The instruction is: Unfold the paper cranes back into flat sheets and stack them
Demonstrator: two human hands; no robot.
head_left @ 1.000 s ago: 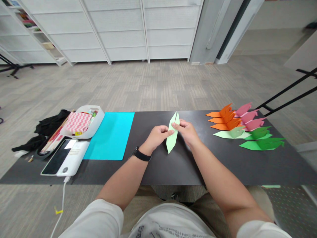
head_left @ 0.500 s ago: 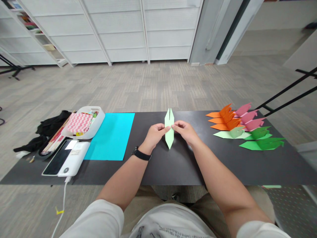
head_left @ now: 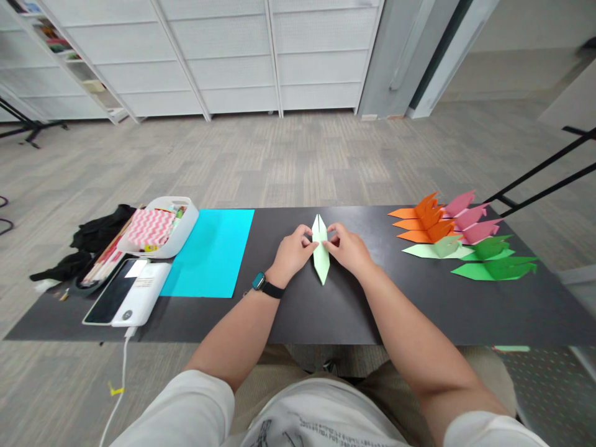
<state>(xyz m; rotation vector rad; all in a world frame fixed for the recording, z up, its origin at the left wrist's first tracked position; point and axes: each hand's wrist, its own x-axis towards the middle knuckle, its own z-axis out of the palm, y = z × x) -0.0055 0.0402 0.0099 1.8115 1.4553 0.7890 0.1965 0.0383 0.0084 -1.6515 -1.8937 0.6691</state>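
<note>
A pale green folded paper (head_left: 321, 251), long and pointed at the near end with a slit at the far end, is held upright-lengthwise over the dark table (head_left: 298, 316). My left hand (head_left: 295, 249) pinches its left edge between thumb and fingers. On the opposite edge, my right hand (head_left: 346, 248) pinches it the same way. A black-banded watch (head_left: 267, 285) is on my left wrist. To the right stand several folded paper birds: orange ones (head_left: 421, 217), pink ones (head_left: 472, 217), a pale green one (head_left: 440, 248) and green ones (head_left: 496, 269).
Left of my hands lies a bright blue paper sheet (head_left: 212, 254). Beyond it sit a white bin (head_left: 186, 223) holding a pink zigzag cloth (head_left: 151, 228), a phone (head_left: 109, 298) and a white power bank (head_left: 142, 295) with a cable. Black fabric (head_left: 100, 230) lies at the far left.
The folded paper has shifted slightly towards me and its far end looks less split. My left wrist has turned, bringing the watch face into view.
</note>
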